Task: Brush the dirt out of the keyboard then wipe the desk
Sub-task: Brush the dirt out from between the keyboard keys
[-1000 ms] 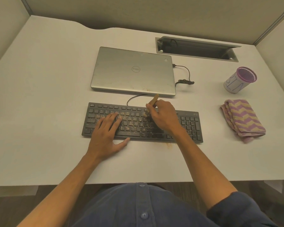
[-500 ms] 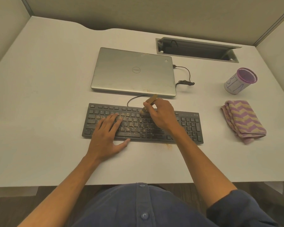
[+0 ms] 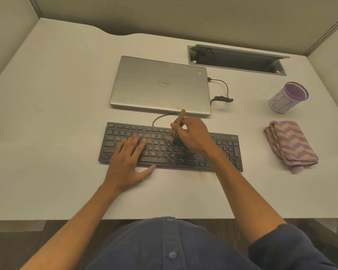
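Hands at work on a black keyboard (image 3: 225,151) in the middle of a white desk (image 3: 47,114). Right hand (image 3: 195,138) grips a small wooden brush (image 3: 177,126), bristles down on the keys near the middle. Left hand (image 3: 128,159) lies flat, fingers straight, on the keyboard's left half, w/ brown crumbs scattered between keys. Closed laptop (image 3: 160,84) just behind. Folded striped cloth (image 3: 292,145) and purple-rimmed cup (image 3: 288,97) off to the right.

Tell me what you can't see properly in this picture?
Head view:
- Black keyboard: middle keys hidden under the left hand and the right hand.
- Wooden brush: handle partly wrapped by the right hand's fingers.
- Purple-rimmed white cup: its inside is too small to tell.
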{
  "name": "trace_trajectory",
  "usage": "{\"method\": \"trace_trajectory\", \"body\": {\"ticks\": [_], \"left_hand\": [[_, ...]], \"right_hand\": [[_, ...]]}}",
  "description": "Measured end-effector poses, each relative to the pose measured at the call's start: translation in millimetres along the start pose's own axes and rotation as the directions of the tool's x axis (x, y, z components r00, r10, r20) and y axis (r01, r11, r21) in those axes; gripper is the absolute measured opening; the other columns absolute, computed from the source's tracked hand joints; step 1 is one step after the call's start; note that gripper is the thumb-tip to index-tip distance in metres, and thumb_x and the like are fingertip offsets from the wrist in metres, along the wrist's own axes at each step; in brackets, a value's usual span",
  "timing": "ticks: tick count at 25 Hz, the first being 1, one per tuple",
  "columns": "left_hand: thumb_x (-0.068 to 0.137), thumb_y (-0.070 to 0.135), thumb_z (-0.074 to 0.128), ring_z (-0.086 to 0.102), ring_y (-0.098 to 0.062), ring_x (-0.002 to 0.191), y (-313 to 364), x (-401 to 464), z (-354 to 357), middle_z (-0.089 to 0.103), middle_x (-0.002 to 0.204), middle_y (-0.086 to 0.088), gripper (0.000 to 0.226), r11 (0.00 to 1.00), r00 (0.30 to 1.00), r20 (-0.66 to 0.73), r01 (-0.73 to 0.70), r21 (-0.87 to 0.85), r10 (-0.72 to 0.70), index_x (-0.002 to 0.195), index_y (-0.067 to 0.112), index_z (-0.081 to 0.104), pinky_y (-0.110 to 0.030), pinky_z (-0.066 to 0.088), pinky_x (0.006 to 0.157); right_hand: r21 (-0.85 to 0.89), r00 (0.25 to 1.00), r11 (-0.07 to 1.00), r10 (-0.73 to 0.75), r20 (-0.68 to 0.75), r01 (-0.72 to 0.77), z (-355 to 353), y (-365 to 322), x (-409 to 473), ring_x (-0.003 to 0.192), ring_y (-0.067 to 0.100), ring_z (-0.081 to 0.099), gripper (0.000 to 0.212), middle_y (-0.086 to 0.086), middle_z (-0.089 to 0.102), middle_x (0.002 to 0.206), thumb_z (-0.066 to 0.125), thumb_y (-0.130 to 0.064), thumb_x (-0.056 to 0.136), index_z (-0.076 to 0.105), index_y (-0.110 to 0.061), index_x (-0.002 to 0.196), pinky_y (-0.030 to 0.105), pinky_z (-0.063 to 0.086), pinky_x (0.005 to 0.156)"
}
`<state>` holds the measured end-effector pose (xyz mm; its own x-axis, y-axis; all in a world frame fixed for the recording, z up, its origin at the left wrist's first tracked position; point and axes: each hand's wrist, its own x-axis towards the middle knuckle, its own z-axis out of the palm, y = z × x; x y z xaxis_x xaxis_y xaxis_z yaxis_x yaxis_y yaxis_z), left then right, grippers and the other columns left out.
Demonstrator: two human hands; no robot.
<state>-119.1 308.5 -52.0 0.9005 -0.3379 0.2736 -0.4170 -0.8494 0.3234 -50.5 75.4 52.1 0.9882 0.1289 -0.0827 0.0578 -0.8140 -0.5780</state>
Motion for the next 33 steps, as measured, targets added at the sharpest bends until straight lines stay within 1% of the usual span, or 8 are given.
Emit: {"method": "trace_trajectory", "body": {"ticks": [6,9,11,16,20,23,28,33], "left_hand": [[0.087,0.064,0.055,0.040,-0.030,0.142,1,0,1,0.045,0.152,-0.012,0.080,1.000,1.000,-0.007,-0.006,0.003,0.006,0.144,0.009,0.051,-0.050,0.030,0.118],[0.087,0.064,0.055,0.039,-0.030,0.143,0,0,0,0.044,0.153,-0.012,0.080,1.000,1.000,-0.004,-0.008,0.000,0.008,0.144,0.009,0.051,-0.050,0.030,0.118],[0.087,0.064,0.056,0.039,-0.030,0.142,0,0,0,0.045,0.153,-0.012,0.079,1.000,1.000,-0.005,-0.010,0.002,0.010,0.143,0.008,0.051,-0.049,0.030,0.118],[0.087,0.064,0.056,0.039,-0.029,0.143,0,0,-1,0.044,0.153,-0.012,0.080,1.000,1.000,-0.009,-0.009,-0.002,0.009,0.144,0.009,0.051,-0.049,0.029,0.119],[0.087,0.064,0.057,0.039,-0.029,0.142,0,0,0,0.044,0.153,-0.012,0.080,1.000,1.000,-0.008,-0.007,0.000,0.007,0.144,0.008,0.051,-0.049,0.030,0.118],[0.087,0.063,0.057,0.040,-0.030,0.142,0,-1,0,0.045,0.153,-0.012,0.080,1.000,1.000,-0.011,-0.010,-0.001,0.010,0.144,0.008,0.051,-0.049,0.030,0.118],[0.087,0.064,0.057,0.039,-0.029,0.142,1,0,0,0.045,0.153,-0.012,0.080,1.000,1.000,-0.006,-0.007,0.001,0.007,0.144,0.009,0.050,-0.048,0.029,0.119],[0.087,0.065,0.056,0.039,-0.029,0.143,1,0,-1,0.044,0.153,-0.012,0.080,1.000,1.000,0.003,-0.003,0.000,0.003,0.144,0.009,0.050,-0.047,0.028,0.120]], "right_hand": [[-0.029,1.000,1.000,-0.012,-0.020,0.011,1,1,-6,0.085,0.019,0.062,0.036,0.002,0.072,0.092,0.048,-0.041,0.098,0.074,-0.015,0.095,0.038,0.049,0.080],[-0.086,0.986,0.990,-0.118,-0.119,0.109,2,-4,-11,0.077,0.017,0.062,0.034,-0.002,0.071,0.083,0.048,-0.039,0.098,0.072,-0.018,0.084,0.034,0.047,0.071],[-0.160,0.992,0.982,-0.109,-0.066,0.097,4,-3,-13,0.069,0.020,0.060,0.036,0.001,0.067,0.074,0.049,-0.036,0.098,0.072,-0.013,0.085,0.032,0.043,0.064],[-0.099,0.997,0.995,-0.040,-0.066,0.034,-2,0,-13,0.078,0.022,0.062,0.036,0.005,0.070,0.085,0.049,-0.038,0.098,0.074,-0.013,0.093,0.037,0.047,0.074],[-0.057,1.000,0.998,-0.016,-0.018,0.015,0,4,-20,0.075,0.020,0.061,0.035,0.003,0.070,0.082,0.049,-0.038,0.098,0.073,-0.013,0.093,0.042,0.050,0.075],[-0.039,0.996,0.999,-0.030,-0.084,0.027,-4,3,-22,0.081,0.021,0.063,0.033,0.005,0.072,0.089,0.051,-0.035,0.098,0.074,-0.013,0.094,0.039,0.048,0.077],[-0.136,1.000,0.991,-0.003,-0.001,0.003,-5,1,-18,0.080,0.023,0.063,0.037,0.006,0.070,0.086,0.048,-0.037,0.099,0.073,-0.009,0.099,0.035,0.047,0.073],[-0.177,0.999,0.984,-0.009,-0.053,-0.001,-7,-1,-18,0.075,0.021,0.062,0.038,0.004,0.070,0.082,0.046,-0.038,0.099,0.072,-0.010,0.095,0.035,0.048,0.072]]}}
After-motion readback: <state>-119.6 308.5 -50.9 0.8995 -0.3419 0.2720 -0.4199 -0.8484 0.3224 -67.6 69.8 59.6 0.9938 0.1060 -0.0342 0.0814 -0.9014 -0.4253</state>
